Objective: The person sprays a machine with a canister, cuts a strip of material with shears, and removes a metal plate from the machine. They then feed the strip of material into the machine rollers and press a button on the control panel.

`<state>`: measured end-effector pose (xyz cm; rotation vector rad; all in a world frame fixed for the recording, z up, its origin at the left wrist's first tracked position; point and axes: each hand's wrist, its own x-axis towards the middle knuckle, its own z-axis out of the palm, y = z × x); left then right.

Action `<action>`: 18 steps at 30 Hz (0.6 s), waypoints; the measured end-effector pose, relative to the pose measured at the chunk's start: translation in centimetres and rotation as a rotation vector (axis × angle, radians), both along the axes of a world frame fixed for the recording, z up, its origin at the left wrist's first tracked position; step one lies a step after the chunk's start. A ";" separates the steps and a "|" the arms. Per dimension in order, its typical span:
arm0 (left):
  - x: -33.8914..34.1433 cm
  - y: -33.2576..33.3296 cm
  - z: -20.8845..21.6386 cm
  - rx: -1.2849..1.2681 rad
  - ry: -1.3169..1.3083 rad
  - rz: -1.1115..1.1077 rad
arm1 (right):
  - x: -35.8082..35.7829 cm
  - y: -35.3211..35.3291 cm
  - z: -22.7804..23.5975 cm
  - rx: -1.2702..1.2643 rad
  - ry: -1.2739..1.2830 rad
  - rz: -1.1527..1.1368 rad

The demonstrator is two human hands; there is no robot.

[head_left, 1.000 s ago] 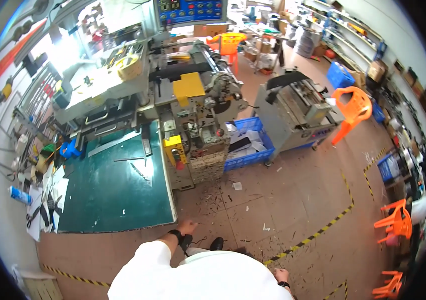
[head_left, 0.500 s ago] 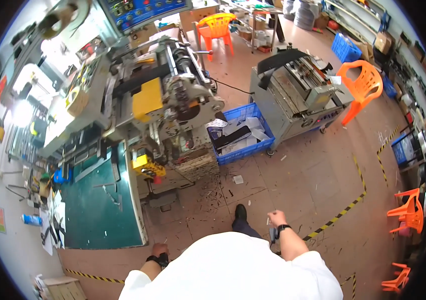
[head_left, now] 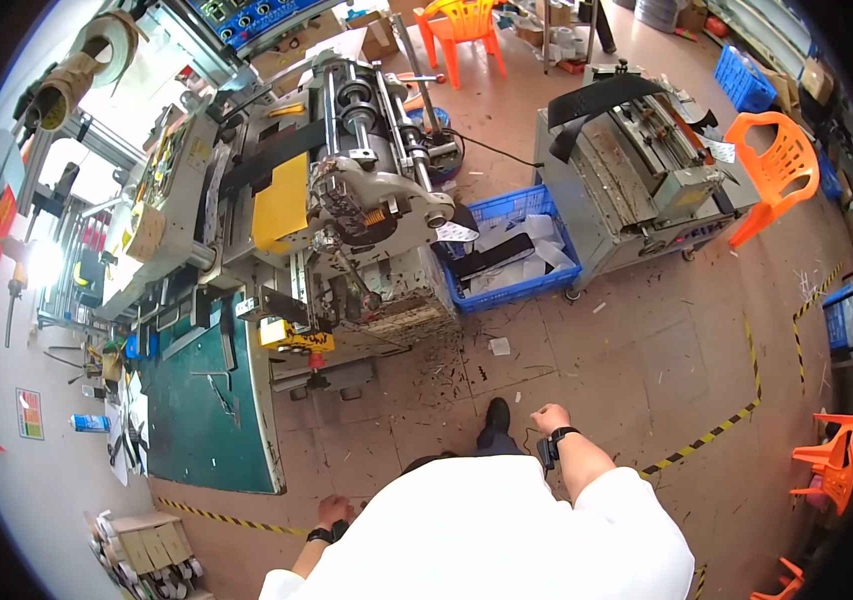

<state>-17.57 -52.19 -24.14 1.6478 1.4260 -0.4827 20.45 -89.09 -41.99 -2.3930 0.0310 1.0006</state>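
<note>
- Floor: brown tiles strewn with scraps and dark shavings, thickest beside the press; yellow-and-black tape marks off the right side.
- Press: steel rollers on top, a yellow plate at its left, the lower body flecked dark.
- Bench: green top, left of the press and the nearest furniture to the left hand; a thin bent rod lies on it.
- Grey machine: right of the press, a black band curling over its top.
- Chairs: orange plastic, one just beside the grey machine, another farther back.
- Crate: blue, on the floor between press and grey machine; inside, a black strip lies among pale sheets.
- Back crate: blue too, beyond the grey machine; I can't make out its contents.
- Left hand: low over the floor, near the bench's close edge; I can't tell whether its fingers are apart or together.
- Right hand: fingers curled, just right of a dark shoe; I can't tell if they grip anything.
- Can: blue and white, left of the bench.
</note>
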 end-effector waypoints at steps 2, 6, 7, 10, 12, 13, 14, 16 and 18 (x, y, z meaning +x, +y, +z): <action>-4.0 0.6 -3.4 -0.048 0.030 -0.002 | 0.9 1.1 -0.1 -0.001 0.069 0.002; -13.3 1.1 -11.7 -0.001 0.039 -0.159 | 2.8 4.5 0.8 0.035 0.027 0.148; -10.8 -0.2 -9.9 0.031 0.043 -0.137 | 3.2 4.1 0.3 0.013 0.033 0.131; -6.1 -3.0 -4.4 0.116 0.060 -0.066 | 4.0 5.1 -0.8 0.005 0.009 0.199; -6.2 -4.0 -2.8 0.136 0.082 -0.004 | 4.1 7.4 0.1 -0.053 -0.028 0.242; -6.5 -4.6 -2.1 0.146 0.089 0.026 | 4.1 8.1 0.5 -0.082 -0.051 0.262; -6.8 -5.2 -1.3 0.154 0.084 0.047 | 3.9 8.4 0.7 -0.074 -0.059 0.281; -6.8 -6.2 -0.2 0.250 0.140 -0.212 | 3.6 8.7 0.4 -0.085 -0.078 0.287; -7.1 -6.7 -0.7 0.324 0.160 -0.296 | 2.9 8.6 0.2 -0.092 -0.030 0.281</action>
